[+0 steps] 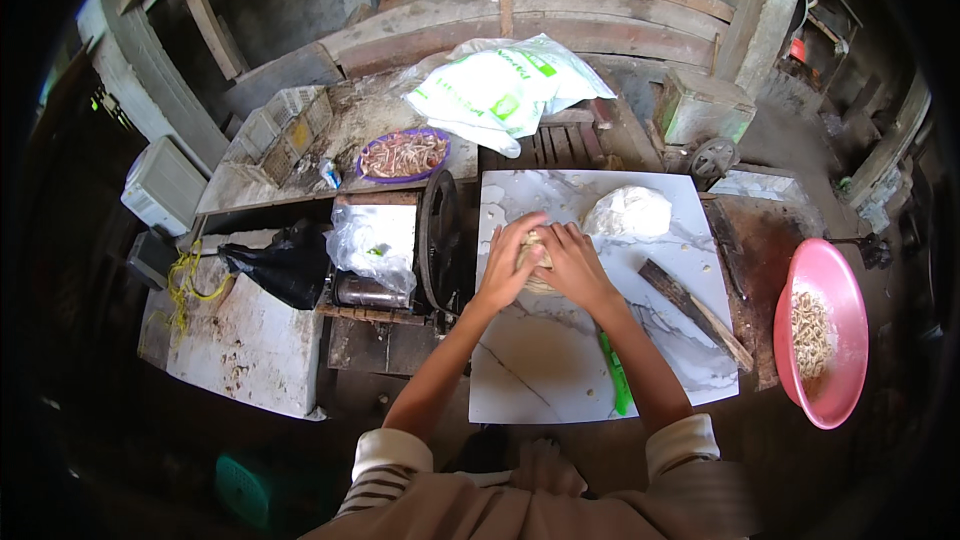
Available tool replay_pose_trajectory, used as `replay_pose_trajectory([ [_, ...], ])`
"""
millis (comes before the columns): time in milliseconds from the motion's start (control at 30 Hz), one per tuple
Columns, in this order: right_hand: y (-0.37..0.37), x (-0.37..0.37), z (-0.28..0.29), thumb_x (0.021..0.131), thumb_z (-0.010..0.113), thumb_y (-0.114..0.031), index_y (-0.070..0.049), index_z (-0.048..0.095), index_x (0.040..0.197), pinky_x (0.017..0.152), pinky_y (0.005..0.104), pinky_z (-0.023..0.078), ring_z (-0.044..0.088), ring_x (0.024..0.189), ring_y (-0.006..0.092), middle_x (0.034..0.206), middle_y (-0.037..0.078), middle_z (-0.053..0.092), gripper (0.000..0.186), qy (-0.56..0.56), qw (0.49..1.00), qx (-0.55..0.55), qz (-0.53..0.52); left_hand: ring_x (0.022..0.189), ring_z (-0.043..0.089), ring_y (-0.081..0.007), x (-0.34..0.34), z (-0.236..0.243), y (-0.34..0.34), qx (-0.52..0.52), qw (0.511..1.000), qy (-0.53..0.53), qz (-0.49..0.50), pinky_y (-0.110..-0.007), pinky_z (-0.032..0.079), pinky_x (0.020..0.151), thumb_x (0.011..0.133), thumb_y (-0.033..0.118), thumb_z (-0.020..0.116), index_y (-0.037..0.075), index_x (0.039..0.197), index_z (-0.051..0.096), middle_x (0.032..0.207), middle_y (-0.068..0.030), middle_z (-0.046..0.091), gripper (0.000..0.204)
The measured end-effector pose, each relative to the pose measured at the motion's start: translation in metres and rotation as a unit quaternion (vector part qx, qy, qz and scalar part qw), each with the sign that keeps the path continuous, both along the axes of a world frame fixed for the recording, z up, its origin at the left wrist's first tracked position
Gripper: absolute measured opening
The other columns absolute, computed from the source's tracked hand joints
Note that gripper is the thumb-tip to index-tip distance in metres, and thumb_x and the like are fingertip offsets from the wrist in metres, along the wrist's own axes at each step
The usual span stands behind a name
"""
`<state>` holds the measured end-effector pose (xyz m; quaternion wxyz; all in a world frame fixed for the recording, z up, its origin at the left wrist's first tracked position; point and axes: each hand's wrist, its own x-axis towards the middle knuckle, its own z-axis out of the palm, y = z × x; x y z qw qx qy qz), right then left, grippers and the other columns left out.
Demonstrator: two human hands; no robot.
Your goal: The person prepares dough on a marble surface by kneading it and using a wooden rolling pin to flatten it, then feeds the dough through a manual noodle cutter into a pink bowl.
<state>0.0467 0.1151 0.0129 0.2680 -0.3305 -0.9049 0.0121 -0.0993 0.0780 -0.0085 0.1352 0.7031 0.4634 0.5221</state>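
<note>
On a white marble-patterned board point(520, 365), my left hand point(508, 262) and my right hand point(573, 266) cup a pale beige lump of dough point(541, 281) from both sides. Their fingers curve over its top and nearly meet, hiding most of it. Just beyond my right hand lies a rounded white lump point(628, 212), which seems wrapped in plastic. To the right rests a dark, broad-bladed knife point(690, 308) with a wooden handle, lying at a slant. A bright green tool point(615, 377), perhaps a knife handle, sits by my right forearm. Small crumbs dot the board.
At right stands a pink basin point(864, 340) holding pale strips. Left of the board is a roller machine point(362, 292) with a dark flywheel point(437, 240). Farther back are a purple-rimmed basket point(447, 152) of reddish strips, a white-and-green sack point(500, 90) and a crate point(275, 135).
</note>
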Motion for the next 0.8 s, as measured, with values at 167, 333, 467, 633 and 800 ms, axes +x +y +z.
replay_pose_trajectory([
  [167,0.012,-0.018,-0.004,0.065,0.070,-0.025,-0.004,0.049,0.101,0.071,0.0396,0.047,0.053,0.090,0.0295,0.093,0.011,0.054,0.047,0.006,1.000,-0.008,0.005,0.081,0.061,-0.0294,0.001,-0.016,0.011,-0.060,0.985,-0.145,0.076,-0.034,0.046,0.072,0.089,0.016,0.048,0.003,0.099,0.055,0.089,-0.0169,0.062,0.017],
  [333,0.026,-0.016,-0.022,0.066,0.070,-0.023,-0.004,0.049,0.097,0.071,0.0404,0.046,0.053,0.087,0.0320,0.094,0.014,0.054,0.041,0.055,0.997,-0.044,0.012,0.062,0.055,-0.0201,0.009,-0.026,0.033,-0.112,0.956,-0.220,0.161,-0.032,0.043,0.060,0.094,0.022,0.038,-0.001,0.082,0.053,0.069,-0.0128,0.059,0.030],
  [467,0.046,-0.018,-0.033,0.071,0.069,-0.025,-0.002,0.051,0.091,0.064,0.0407,0.047,0.057,0.077,0.0342,0.085,0.016,0.057,0.035,0.176,0.980,-0.094,-0.023,0.059,0.053,-0.0212,0.015,-0.029,0.066,-0.084,0.950,-0.248,0.169,-0.032,0.043,0.062,0.096,0.030,0.025,-0.002,0.068,0.055,0.063,-0.0123,0.057,0.052],
  [633,0.063,-0.018,-0.054,0.080,0.063,-0.027,0.002,0.057,0.089,0.058,0.0388,0.046,0.059,0.063,0.0341,0.072,0.019,0.060,0.030,0.300,0.936,-0.161,-0.092,0.059,0.058,-0.0340,0.023,-0.038,0.093,-0.124,0.955,-0.192,0.192,-0.039,0.045,0.059,0.096,0.031,0.027,-0.001,0.066,0.057,0.062,-0.0172,0.059,0.054],
  [800,0.072,-0.014,-0.071,0.086,0.056,-0.024,0.005,0.060,0.088,0.054,0.0348,0.043,0.054,0.051,0.0212,0.059,0.017,0.057,0.029,0.391,0.871,-0.232,-0.184,0.057,0.055,-0.0367,0.029,-0.039,0.099,-0.116,0.962,-0.172,0.178,-0.041,0.044,0.058,0.096,0.030,0.028,-0.001,0.064,0.056,0.061,-0.0177,0.057,0.053],
])
